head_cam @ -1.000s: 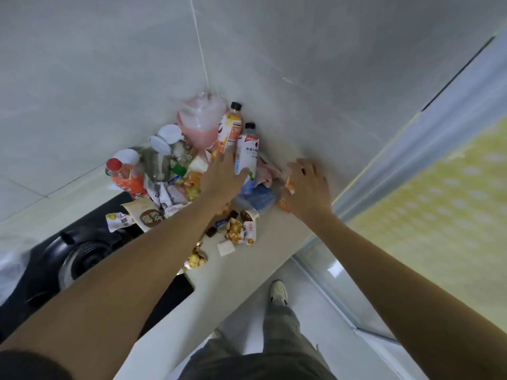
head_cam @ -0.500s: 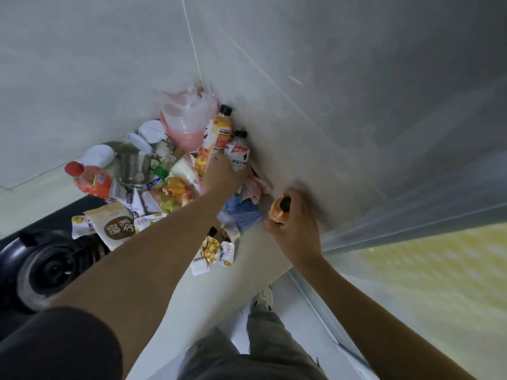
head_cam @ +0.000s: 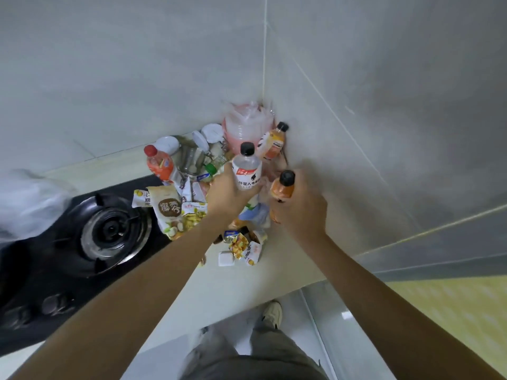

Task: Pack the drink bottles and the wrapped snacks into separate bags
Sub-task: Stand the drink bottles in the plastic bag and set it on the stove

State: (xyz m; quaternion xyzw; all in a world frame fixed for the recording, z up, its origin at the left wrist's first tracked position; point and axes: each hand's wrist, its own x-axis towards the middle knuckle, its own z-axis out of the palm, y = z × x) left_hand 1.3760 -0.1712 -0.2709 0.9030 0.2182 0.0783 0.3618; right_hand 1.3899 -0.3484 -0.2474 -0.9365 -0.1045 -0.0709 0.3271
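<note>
Near the frame's centre, the left hand (head_cam: 230, 196) grips a clear bottle (head_cam: 246, 168) and the right hand (head_cam: 300, 207) a small orange bottle (head_cam: 282, 187), lifted above wrapped snacks (head_cam: 170, 212) on the bench (head_cam: 247, 283), likely sorting drinks; beyond, an orange bottle (head_cam: 271, 145) leans by a pink bag (head_cam: 247, 127).

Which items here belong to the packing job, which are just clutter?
Job:
- clear bottle, held in left hand
- small orange bottle, held in right hand
- orange juice bottle by the wall
- red-capped orange bottle
- wrapped snacks
- pink plastic bag

Lying about:
- gas burner
- metal cup
- white lids
</note>
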